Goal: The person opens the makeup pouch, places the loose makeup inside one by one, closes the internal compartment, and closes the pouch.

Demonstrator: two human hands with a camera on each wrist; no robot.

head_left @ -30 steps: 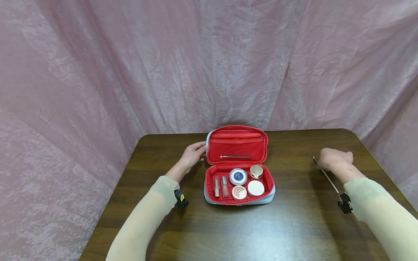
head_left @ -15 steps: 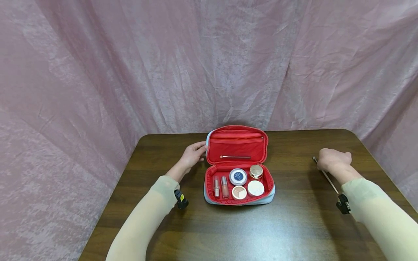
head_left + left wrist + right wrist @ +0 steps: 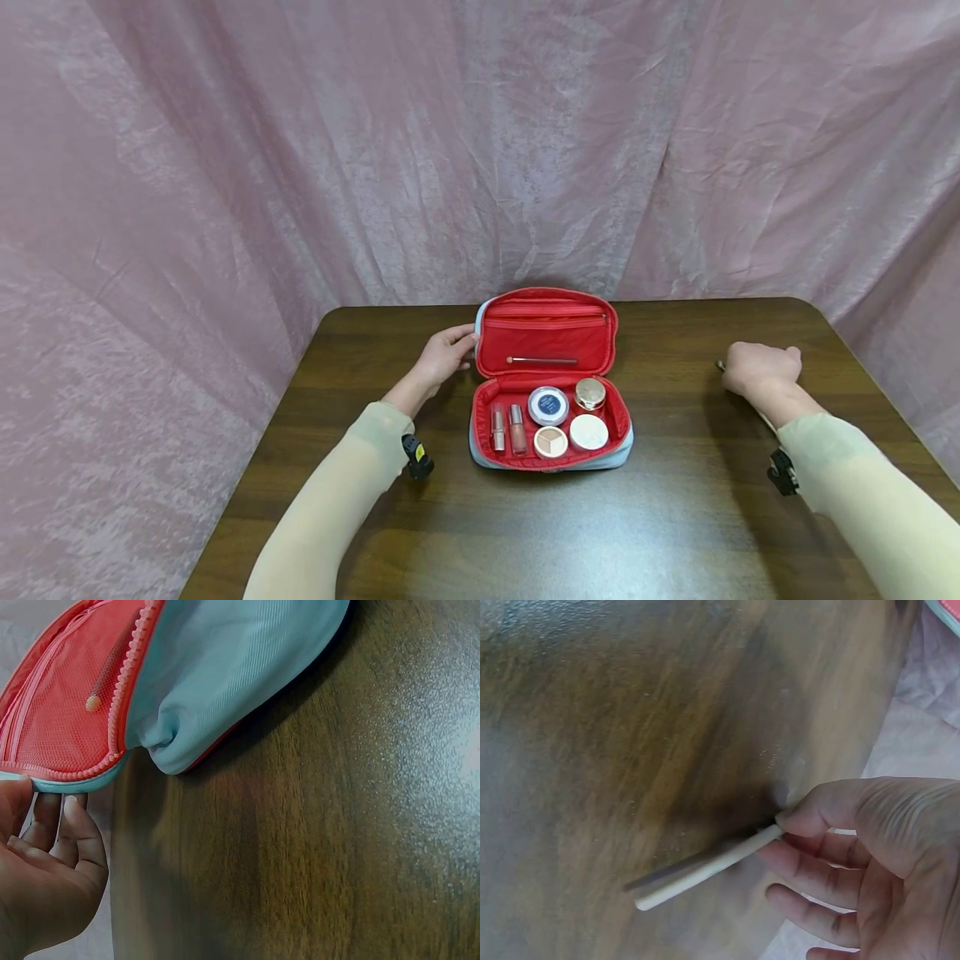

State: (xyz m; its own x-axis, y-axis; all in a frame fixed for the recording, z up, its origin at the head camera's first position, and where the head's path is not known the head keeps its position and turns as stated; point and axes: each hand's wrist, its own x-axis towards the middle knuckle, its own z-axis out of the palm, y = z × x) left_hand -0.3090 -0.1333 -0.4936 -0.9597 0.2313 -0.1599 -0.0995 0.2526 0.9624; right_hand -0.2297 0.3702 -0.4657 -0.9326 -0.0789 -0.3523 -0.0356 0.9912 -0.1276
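- Slim stick (image 3: 709, 870), one, pale: pinched between thumb and fingertips of the right hand (image 3: 761, 369), over the right part of the table, well apart from the bag; a shadow runs beside it (whether the stick touches the wood cannot be told).
- Cosmetics bag (image 3: 611, 460), one, light blue outside, red lining, lid raised: on the table, near its far edge.
- Left hand (image 3: 437, 362): grasping the left edge of the bag's raised lid, thumb at the front and fingers behind.
- Thin brush (image 3: 542, 361), one: lying crosswise at the foot of the lid, behind red mesh.
- Lipstick tube (image 3: 498, 427) and gloss tube (image 3: 518, 430), side by side at the left of the bag's base.
- Round pot (image 3: 548, 406) with dark blue centre: rear middle; three-part compact (image 3: 551, 442) in front of it.
- Gold-topped jar (image 3: 590, 393): rear right; white round lid (image 3: 588, 432) in front of it.
- Wrist cameras, black: one at the left wrist (image 3: 417, 457), one at the right.
- Sleeves (image 3: 330, 500), pale green, both arms.
- Table (image 3: 525, 542), dark wood grain, glare at the near side.
- Curtain (image 3: 375, 125), pink, crushed pile, hanging behind the table.
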